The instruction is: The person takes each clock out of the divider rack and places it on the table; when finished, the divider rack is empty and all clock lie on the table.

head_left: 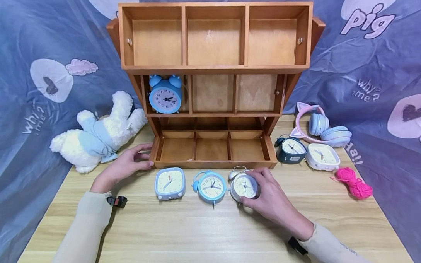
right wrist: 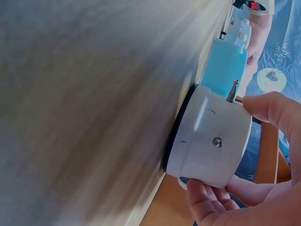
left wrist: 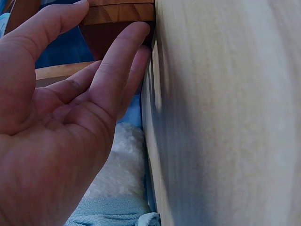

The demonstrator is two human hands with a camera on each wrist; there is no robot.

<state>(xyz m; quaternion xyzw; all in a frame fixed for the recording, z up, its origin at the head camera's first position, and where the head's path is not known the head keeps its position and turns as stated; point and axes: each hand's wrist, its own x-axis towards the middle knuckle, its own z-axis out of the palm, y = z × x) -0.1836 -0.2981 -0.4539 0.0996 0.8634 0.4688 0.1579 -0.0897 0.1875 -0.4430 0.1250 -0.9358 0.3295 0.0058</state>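
Note:
In the head view my right hand (head_left: 269, 191) grips a white twin-bell alarm clock (head_left: 244, 186), its thumb and fingers on opposite sides of the rim. The right wrist view shows the clock's white casing (right wrist: 211, 136) with metal feet, lying back-down on the table. My left hand (head_left: 125, 165) rests at the lower left corner of the wooden shelf (head_left: 209, 164), fingers loosely extended; in the left wrist view its fingertips (left wrist: 136, 30) touch the wood. A round blue alarm clock (head_left: 211, 187) and a rounded-square lavender clock (head_left: 170, 183) lie in the row left of the white one.
Inside the shelf's middle-left compartment stands a blue twin-bell clock (head_left: 165, 97). A white plush toy (head_left: 99, 135) lies at left. To the right are a dark green clock (head_left: 291, 150), a white clock (head_left: 322, 156), cat-ear headphones (head_left: 318, 125) and pink yarn (head_left: 353, 183).

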